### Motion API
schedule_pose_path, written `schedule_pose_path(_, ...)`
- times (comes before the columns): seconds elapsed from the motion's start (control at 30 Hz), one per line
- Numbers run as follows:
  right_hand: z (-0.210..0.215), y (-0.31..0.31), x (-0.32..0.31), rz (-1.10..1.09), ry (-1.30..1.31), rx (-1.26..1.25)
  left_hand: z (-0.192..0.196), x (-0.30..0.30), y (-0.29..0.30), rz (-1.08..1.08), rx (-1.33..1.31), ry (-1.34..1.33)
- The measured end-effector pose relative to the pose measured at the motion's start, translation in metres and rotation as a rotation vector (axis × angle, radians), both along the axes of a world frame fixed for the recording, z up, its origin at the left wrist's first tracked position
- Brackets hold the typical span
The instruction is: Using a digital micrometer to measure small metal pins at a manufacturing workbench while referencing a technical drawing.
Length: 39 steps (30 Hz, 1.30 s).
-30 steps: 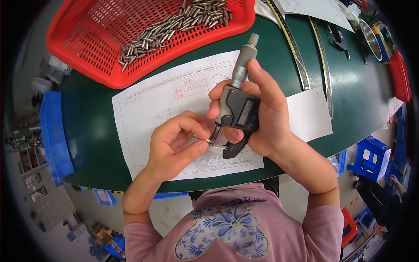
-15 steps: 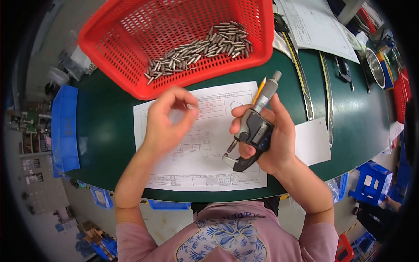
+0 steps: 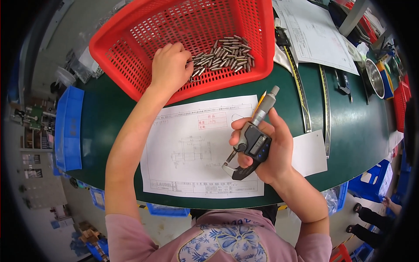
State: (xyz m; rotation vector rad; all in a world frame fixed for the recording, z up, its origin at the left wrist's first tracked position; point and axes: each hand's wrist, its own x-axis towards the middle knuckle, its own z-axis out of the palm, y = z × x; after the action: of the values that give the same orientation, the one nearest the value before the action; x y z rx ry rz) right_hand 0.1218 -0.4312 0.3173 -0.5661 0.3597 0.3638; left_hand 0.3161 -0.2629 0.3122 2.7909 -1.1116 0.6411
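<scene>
My left hand [image 3: 169,67] is inside the red perforated basket [image 3: 126,83], its fingers curled together at the left side of a heap of short metal pins [image 3: 229,54]. Whatever lies between those fingertips is hidden. In my right hand [image 3: 279,150] is a digital micrometer [image 3: 257,142] with a dark frame, held at a slant with its thimble up and its measuring jaw toward the lower left. A small metal piece shows in the jaw; whether it is a pin or the spindle I cannot tell. A yellow pencil [image 3: 261,99] sticks up beside the thimble. Beneath lies a printed drawing sheet [image 3: 166,131].
The green table [image 3: 358,118] bears a blue bin [image 3: 69,131] at the left. On the right lie long metal rulers [image 3: 299,91], more paper [image 3: 321,35], a caliper-like tool [image 3: 343,82] and a metal bowl [image 3: 374,72]. Another person's legs [image 3: 371,220] show at the lower right.
My left hand has moved from above the drawing sheet up into the basket among the pins. My right hand still holds the micrometer, in nearly the same place.
</scene>
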Motion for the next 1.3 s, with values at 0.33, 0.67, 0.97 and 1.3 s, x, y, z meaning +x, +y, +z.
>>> schedule_pose_path(0.33, -0.004, -0.006, 0.001, -0.037, -0.001, 0.001, 0.004, -0.088, 0.009, -0.222, -0.855, 0.936)
schedule_pose_path(0.67, -0.001, 0.0, 0.002, 0.046, 0.006, 0.03, 0.002, -0.163, 0.021, -0.451, -0.81, 1.146)
schedule_pose_path(0.97, -0.006, 0.002, -0.001, 0.045, -0.016, 0.049, 0.005, -0.168, 0.021, -0.375, -0.764, 1.088)
schedule_pose_path(1.3, -0.004, 0.002, 0.002, 0.066, -0.023, -0.043, 0.007, -0.17, 0.02, -0.335, -0.769, 1.169)
